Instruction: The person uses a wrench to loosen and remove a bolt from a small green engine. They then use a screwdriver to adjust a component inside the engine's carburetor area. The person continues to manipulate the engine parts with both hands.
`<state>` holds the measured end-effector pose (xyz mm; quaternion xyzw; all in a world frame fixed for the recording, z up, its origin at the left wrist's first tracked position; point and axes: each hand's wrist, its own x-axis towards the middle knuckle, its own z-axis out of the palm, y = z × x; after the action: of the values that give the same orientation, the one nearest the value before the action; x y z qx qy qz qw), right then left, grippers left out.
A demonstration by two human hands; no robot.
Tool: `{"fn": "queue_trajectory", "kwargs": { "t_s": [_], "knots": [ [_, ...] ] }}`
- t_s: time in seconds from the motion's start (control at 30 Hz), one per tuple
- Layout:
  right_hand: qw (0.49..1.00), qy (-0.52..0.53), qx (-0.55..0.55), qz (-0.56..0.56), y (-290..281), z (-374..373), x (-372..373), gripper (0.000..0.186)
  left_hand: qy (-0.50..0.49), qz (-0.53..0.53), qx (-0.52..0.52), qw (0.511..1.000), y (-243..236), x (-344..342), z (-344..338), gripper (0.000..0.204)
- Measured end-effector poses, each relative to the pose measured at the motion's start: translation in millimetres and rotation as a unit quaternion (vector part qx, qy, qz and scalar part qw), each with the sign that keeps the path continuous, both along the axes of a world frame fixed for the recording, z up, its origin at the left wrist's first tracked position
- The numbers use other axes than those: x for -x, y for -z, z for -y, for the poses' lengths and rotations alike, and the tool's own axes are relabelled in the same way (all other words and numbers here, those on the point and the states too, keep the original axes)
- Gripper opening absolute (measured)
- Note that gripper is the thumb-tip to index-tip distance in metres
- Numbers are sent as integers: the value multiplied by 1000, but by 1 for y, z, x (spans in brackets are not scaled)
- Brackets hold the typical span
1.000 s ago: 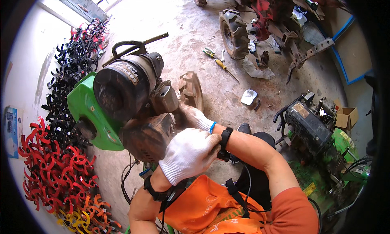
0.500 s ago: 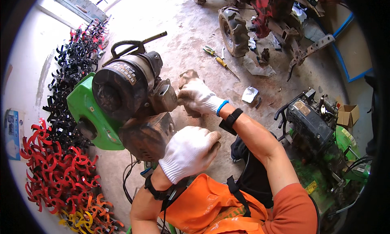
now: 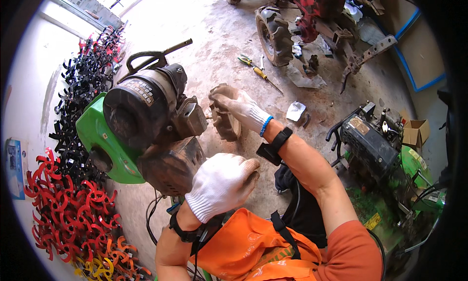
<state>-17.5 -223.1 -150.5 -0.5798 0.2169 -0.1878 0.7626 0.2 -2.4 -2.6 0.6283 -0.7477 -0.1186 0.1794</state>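
In front of me stands a small engine machine point(image 3: 139, 103) with a black round cover, a green tank point(image 3: 105, 142) and a brown, dirty lower housing point(image 3: 170, 166). My right hand point(image 3: 235, 104), in a white glove, is over a muddy lugged tyre point(image 3: 228, 127) to the right of the engine. Its fingers are bent together by the tyre's upper part; whether they grip it or something small is hidden. Nearer to me, my left hand point(image 3: 225, 184), gloved too, is curled closed beside the housing. Its glove is brown at the fingertips, and what it holds, if anything, is hidden.
Curved tiller blades point(image 3: 75, 212) lie piled along the left wall. On the floor ahead are a yellow-handled screwdriver point(image 3: 261, 73) and green-handled pliers point(image 3: 244, 59). A red machine with a lugged wheel point(image 3: 273, 36) stands far right; a black-and-green machine point(image 3: 373, 144) is at right.
My right hand's fingers have moved up and away from the engine's side, toward the top of the tyre, uncovering more of it. My left hand stays curled; the view has shifted slightly.
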Motion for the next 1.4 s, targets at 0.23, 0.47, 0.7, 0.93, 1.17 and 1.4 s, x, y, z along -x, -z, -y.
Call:
{"fn": "queue_trajectory", "kwargs": {
  "t_s": [0.23, 0.47, 0.7, 0.93, 1.17, 1.4],
  "knots": [
    [991, 48, -114, 53, -8, -19, -50, 36, -13, 13, -31, 999, -6, 2, -2, 30],
    [995, 7, -100, 27, -22, -28, -32, 42, -2, 2, -25, 1000, -4, 1, -2, 29],
    [993, 74, -91, 21, -27, -43, -46, 42, 7, -6, 1, 1000, -2, -1, -4, 19],
    [991, -25, 124, -52, -5, -10, -42, 55, 15, -16, 0, 1000, -2, 0, 0, 19],
    [633, -36, 764, 115, -58, 74, -67, 24, 11, 4, -49, 999, -6, 0, -3, 27],
    [545, -79, 823, 143, -90, 80, -74, 15, 16, -13, -60, 998, -10, -2, 3, 26]
  ]
}}
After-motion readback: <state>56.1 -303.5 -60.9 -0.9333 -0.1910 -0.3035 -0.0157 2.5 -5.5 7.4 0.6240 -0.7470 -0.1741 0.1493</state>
